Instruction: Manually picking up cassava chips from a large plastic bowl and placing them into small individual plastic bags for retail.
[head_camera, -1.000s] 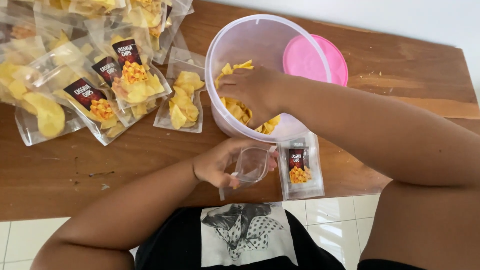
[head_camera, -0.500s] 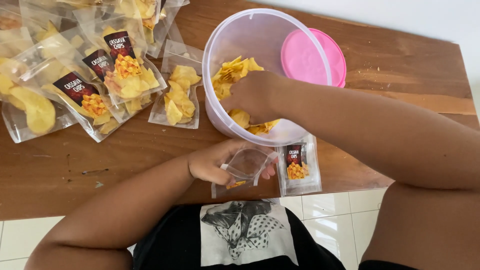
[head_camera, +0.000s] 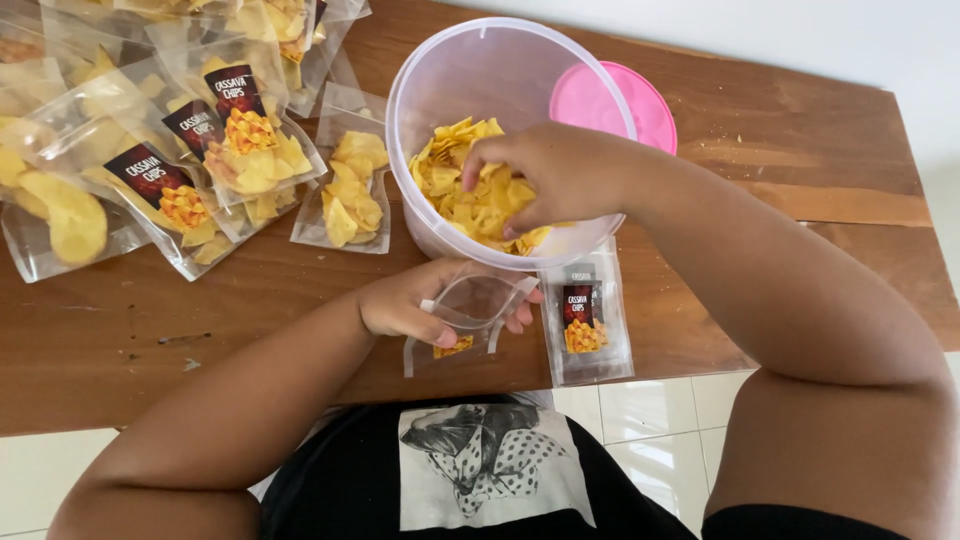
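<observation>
The right hand (head_camera: 545, 175) is seen raised higher in the clear plastic tub (head_camera: 470, 75) than a second earlier, when it was sunk among the yellow chips (head_camera: 470, 195); its fingers are now curled shut around a bunch of chips, lifted just above the heap at the centre of the frame. The tub itself has shifted slightly toward the left of the frame.

Below it, the left hand (head_camera: 415, 305) is wrapped around an open clear pouch (head_camera: 470, 310), thumb on one side and fingertips on the other, so that the mouth is held wide just under the tub's near wall. The pouch has been brought a little higher in the frame than before, and a printed label is seen at its lower edge.

Just to the right of that pouch, a flat empty labelled pouch (head_camera: 585, 325) is laid on the wooden table (head_camera: 800, 130), near its front edge. A pink lid (head_camera: 640, 100) is partly hidden behind the tub at the upper centre. One filled pouch without a visible label (head_camera: 350, 195) is placed left of the tub, and a pile of filled labelled pouches (head_camera: 160, 140) is spread across the upper left of the frame. A tiled floor (head_camera: 650, 410) is shown below the table edge.
</observation>
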